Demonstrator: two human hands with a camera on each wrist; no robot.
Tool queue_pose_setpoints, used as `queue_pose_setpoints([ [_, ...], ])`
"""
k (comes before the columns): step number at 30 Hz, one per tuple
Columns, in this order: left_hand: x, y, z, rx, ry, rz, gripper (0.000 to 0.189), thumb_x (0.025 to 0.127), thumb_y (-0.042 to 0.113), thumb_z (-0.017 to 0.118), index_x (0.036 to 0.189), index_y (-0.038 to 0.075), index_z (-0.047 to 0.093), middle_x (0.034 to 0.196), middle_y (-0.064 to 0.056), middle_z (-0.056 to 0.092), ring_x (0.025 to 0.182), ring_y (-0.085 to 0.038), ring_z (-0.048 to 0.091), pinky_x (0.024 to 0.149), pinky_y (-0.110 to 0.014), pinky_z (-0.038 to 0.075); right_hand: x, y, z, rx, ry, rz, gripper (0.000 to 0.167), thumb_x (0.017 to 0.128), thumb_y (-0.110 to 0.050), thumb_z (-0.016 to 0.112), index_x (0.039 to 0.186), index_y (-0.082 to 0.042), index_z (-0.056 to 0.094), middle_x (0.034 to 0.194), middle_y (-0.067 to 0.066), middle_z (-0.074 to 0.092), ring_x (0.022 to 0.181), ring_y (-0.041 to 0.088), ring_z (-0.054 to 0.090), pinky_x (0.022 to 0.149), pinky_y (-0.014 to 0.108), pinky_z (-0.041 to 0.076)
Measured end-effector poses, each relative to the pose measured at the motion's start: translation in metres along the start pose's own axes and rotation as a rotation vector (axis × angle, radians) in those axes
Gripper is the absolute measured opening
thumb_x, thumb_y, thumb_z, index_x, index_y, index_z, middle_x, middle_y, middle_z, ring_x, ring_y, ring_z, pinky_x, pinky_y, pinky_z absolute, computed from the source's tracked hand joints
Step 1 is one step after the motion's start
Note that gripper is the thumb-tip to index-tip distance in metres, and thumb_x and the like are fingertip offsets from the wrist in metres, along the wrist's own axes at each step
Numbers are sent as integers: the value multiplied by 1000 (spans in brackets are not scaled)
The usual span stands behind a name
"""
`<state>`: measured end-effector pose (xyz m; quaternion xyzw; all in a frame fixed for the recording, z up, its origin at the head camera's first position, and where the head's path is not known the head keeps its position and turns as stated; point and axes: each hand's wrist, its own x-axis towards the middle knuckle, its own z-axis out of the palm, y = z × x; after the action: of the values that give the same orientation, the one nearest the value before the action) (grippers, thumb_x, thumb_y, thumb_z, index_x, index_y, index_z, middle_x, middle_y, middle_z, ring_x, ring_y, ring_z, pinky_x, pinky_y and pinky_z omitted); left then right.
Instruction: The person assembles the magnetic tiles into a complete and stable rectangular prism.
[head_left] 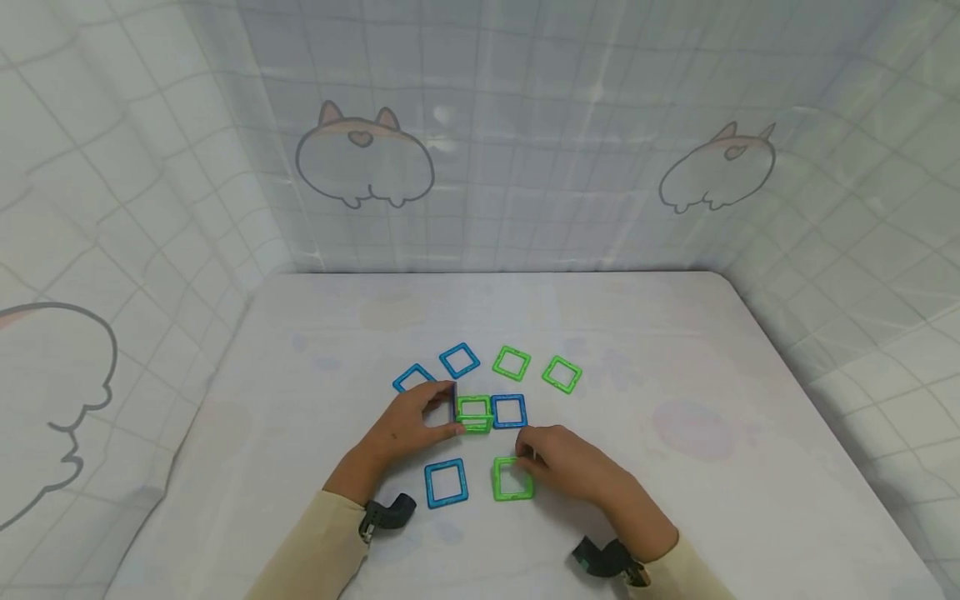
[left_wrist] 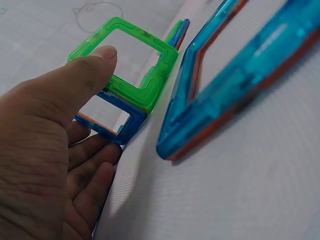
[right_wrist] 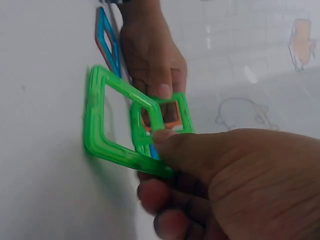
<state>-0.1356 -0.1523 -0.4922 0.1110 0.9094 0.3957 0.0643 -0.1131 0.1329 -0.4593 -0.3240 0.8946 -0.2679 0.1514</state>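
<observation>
The desk (head_left: 697,517) stretches broadly left and right of the box (head_left: 474,417), its far edge well beyond it. Four tiles (head_left: 556,386) lie beyond the box; one blue tile (head_left: 524,411) sits just right of it. The left hand (head_left: 405,425) grips the box, thumb on its green face. The right hand (head_left: 573,462), nearer the person and right of the box, pinches a green tile (head_left: 513,497).

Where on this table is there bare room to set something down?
The tabletop is bare between its left edge and the left hand, from the right hand and rightmost green magnetic tile to its right edge, and beyond the back tiles. It is crowded between the hands, around the upright green tile.
</observation>
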Motion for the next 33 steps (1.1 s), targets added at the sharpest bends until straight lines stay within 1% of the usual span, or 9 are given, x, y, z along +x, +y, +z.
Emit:
queue_pose_setpoints([
  [5,0,0,-1,11,-3,9,80,79,48,82,145,15,51,143,1,55,129,-18,55,108,-38,46,-1,6,-6,41,60,25,5,93,-20,71,94,-21,66,82,-17,61,70,4,53,63,20,49],
  [11,1,1,0,0,-7,-16,80,79,48,82,146,16,51,144,2,55,129,-17,54,109,-37,46,-5,11,-12,51,113,25,6,92,-19,73,94,-22,69,84,-18,63,72,3,56,66,21,51],
  [16,2,2,0,4,-12,-23,81,79,49,82,146,16,50,144,2,55,129,-17,54,109,-38,45,-8,15,-17,64,161,43,8,89,-14,75,95,-18,72,90,-14,68,76,2,58,69,23,54],
  [21,2,1,1,10,-8,-13,81,79,48,82,146,15,51,144,1,55,129,-18,55,109,-38,46,-7,19,-18,51,241,55,12,86,-10,78,96,-15,74,92,-11,71,79,1,61,71,23,55],
  [25,3,0,0,12,-6,-7,80,79,48,82,145,15,51,143,1,55,128,-17,55,108,-37,46,-6,22,-20,42,313,37,13,84,-8,79,95,-12,74,90,-10,71,78,1,61,69,22,55],
  [28,3,0,0,11,-7,-3,79,80,48,82,145,15,51,143,1,56,128,-17,55,108,-37,47,-6,25,-22,29,358,7,13,84,-5,79,95,-11,74,90,-9,71,77,2,61,68,22,55],
  [33,2,1,0,7,-4,-1,79,80,47,82,145,15,51,142,1,56,127,-18,56,107,-38,47,-6,29,-21,-9,398,-29,14,83,-3,79,94,-11,74,89,-8,71,78,2,62,67,22,55],
])
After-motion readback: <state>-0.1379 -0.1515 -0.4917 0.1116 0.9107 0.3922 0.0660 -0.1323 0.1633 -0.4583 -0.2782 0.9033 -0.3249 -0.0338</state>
